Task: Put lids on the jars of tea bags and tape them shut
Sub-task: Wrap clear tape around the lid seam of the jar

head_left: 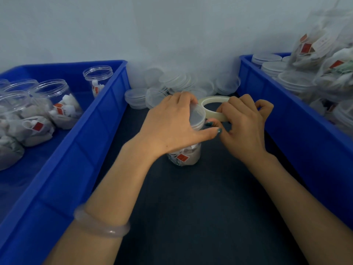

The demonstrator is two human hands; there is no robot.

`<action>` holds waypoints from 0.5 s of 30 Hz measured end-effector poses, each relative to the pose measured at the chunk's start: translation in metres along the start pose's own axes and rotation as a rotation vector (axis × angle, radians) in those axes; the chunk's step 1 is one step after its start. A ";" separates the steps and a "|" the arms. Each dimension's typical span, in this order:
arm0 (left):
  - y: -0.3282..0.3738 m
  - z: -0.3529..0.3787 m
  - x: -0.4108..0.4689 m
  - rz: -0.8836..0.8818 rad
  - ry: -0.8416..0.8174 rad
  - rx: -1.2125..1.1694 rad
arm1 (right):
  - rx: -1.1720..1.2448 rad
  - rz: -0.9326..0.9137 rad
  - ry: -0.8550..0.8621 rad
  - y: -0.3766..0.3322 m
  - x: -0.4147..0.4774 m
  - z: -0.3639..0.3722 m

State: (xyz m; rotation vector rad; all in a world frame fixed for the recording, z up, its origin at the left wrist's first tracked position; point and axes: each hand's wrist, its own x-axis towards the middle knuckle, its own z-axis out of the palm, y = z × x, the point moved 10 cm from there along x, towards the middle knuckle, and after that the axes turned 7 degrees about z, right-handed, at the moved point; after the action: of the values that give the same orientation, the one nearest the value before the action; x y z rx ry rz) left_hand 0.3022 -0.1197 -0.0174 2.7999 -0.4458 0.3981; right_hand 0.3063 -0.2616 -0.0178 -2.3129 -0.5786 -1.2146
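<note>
A clear jar (186, 155) packed with tea bags stands on the dark table between two blue bins. A clear lid (197, 116) sits on its top. My left hand (172, 123) grips the jar's top and lid from the left, thumb stretched across the front. My right hand (242, 121) holds a roll of clear tape (214, 107) right beside the lid, fingers curled through its ring. The jar's middle is hidden behind my left hand.
The left blue bin (76, 150) holds several open jars of tea bags (57, 109). The right blue bin (286, 121) holds stacked lidded jars (275, 67) and bags of tea bags (324, 54). Loose lids (172, 83) are piled against the wall behind the jar.
</note>
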 end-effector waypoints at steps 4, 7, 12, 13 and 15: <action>-0.002 -0.004 0.001 -0.021 0.103 -0.053 | -0.002 -0.018 -0.080 0.000 0.002 0.006; -0.002 -0.005 0.001 -0.002 0.115 -0.071 | 0.028 -0.014 -0.157 -0.001 0.004 0.009; -0.003 -0.010 0.000 -0.007 0.164 -0.108 | -0.051 0.128 -0.187 -0.004 0.001 0.014; -0.003 -0.010 0.000 -0.009 0.169 -0.110 | -0.073 0.158 -0.187 -0.005 0.000 0.016; -0.003 -0.011 0.001 -0.014 0.182 -0.106 | -0.122 0.226 -0.184 -0.004 -0.001 0.018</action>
State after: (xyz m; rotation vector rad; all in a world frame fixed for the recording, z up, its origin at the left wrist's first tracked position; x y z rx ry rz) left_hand 0.3013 -0.1140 -0.0074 2.6334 -0.3936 0.6020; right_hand 0.3154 -0.2480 -0.0274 -2.5301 -0.2997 -0.9632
